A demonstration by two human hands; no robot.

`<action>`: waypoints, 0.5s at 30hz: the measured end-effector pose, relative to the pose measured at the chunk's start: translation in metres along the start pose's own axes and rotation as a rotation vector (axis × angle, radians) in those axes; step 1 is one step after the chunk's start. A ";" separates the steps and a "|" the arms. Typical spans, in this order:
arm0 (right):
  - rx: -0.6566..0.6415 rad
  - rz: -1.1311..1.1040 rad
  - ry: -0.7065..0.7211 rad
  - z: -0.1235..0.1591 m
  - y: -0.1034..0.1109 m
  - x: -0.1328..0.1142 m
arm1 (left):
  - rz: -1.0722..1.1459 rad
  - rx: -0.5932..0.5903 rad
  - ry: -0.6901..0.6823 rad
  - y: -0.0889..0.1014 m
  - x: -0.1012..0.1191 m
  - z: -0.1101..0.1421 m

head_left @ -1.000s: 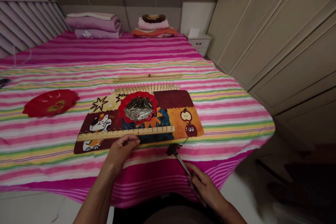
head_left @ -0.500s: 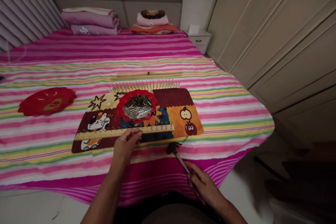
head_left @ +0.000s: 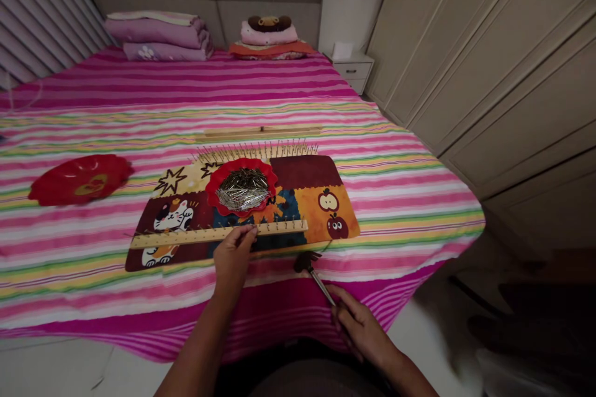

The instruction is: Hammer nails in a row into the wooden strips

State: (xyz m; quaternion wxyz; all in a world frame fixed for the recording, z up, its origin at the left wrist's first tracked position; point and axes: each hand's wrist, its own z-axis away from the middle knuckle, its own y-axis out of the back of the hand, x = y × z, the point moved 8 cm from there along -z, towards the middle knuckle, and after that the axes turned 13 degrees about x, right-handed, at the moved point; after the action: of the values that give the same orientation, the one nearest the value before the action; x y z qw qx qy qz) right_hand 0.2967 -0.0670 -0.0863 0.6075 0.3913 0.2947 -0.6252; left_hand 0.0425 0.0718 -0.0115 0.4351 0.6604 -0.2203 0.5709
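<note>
My left hand is closed in a pinch at the near wooden strip, right of its middle. Whatever sits between the fingertips is too small to make out. Nails stick up along this strip, which lies across a patterned mat. In my right hand is a claw hammer, gripped by its handle, with the dark head pointing forward near the mat's front edge. Just beyond the strip sits a red scalloped bowl full of loose nails.
Behind the bowl lies another wooden strip thick with upright nails, and farther back a plain wooden piece. A red dish rests at the left on the striped bedspread. Folded bedding and a wardrobe stand beyond.
My left hand has slid a little to the right along the near strip, still pinched. The hammer and my right hand have hardly moved.
</note>
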 end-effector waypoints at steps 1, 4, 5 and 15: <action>-0.003 -0.007 0.001 0.000 0.000 0.000 | 0.000 0.002 -0.001 0.000 0.001 0.000; -0.007 -0.015 0.004 0.000 -0.001 0.000 | 0.011 0.009 -0.005 -0.001 0.000 0.000; -0.007 -0.008 0.003 0.000 -0.001 0.001 | 0.012 0.010 -0.010 -0.001 0.000 0.000; 0.000 -0.004 0.012 0.000 -0.001 0.004 | -0.184 0.026 -0.259 -0.003 0.013 0.000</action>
State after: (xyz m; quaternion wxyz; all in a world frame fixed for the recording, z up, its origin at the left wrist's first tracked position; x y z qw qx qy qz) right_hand 0.2957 -0.0687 -0.0899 0.6045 0.3944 0.2992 -0.6242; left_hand 0.0484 0.0759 -0.0006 0.4450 0.7515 -0.2057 0.4414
